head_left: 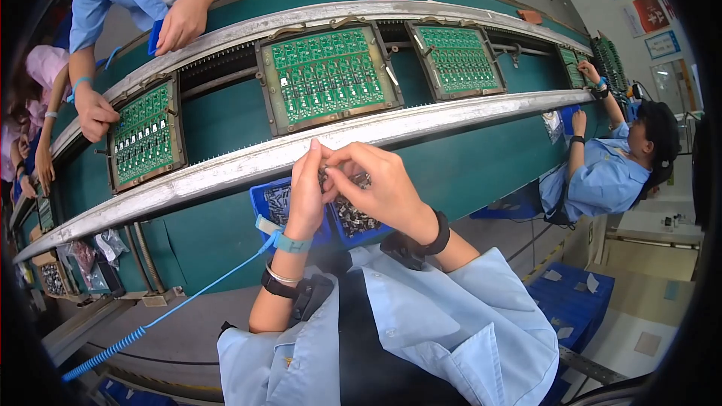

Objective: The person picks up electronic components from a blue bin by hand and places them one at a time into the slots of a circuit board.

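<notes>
My left hand [307, 192] and my right hand [382, 184] meet just in front of the near metal rail [444, 114]. Their fingers are closed together around something small, mostly hidden, whose kind I cannot make out. Below them stand two blue bins; the left bin [258, 201] holds small greyish parts [277, 197], the right bin [365, 239] small dark and metallic parts [352, 218]. Beyond the rail, a panel of green circuit boards [327, 75] sits in a frame, apart from my hands. A blue wrist strap [292, 243] with a coiled cord circles my left wrist.
More framed circuit board panels lie on the line at left [143, 135] and right [460, 60]. Across the line, a person's hand [96, 114] touches the left panel. Another person [602, 169] works at far right. Plastic bags [90, 259] hang at lower left.
</notes>
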Tool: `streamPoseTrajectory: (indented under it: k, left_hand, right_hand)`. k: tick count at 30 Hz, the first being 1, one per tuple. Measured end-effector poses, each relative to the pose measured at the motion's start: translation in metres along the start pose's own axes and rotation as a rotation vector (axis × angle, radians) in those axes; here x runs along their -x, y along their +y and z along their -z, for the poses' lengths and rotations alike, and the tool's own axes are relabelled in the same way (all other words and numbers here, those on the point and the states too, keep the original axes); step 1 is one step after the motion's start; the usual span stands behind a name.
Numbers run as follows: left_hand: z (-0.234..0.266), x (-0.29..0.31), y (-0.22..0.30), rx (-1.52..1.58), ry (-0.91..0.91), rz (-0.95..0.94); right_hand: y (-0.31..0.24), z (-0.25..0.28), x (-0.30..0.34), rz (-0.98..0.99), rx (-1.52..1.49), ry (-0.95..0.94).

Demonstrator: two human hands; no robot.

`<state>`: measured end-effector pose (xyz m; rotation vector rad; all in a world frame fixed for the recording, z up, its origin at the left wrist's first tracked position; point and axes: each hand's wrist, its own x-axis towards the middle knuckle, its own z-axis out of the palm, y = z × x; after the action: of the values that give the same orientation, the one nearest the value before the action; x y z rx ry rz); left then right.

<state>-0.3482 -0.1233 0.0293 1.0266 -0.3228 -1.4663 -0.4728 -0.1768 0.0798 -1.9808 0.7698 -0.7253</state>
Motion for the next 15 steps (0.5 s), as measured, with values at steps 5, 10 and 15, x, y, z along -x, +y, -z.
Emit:
streamPoseTrajectory:
  k: [5, 10, 15]
  left_hand:
    - [0.001, 0.004, 0.01, -0.089, 0.037, -0.047]
    - [0.005, -0.007, 0.02, -0.162, 0.106, -0.207]
    - [0.024, -0.017, 0.042, -0.07, 0.139, -0.337]
  right_hand:
    - [0.009, 0.011, -0.011, -0.02, -0.034, 0.122]
    - [0.048, 0.024, -0.029, -0.074, -0.183, 0.168]
    - [0.073, 0.033, -0.042, -0.166, -0.267, 0.152]
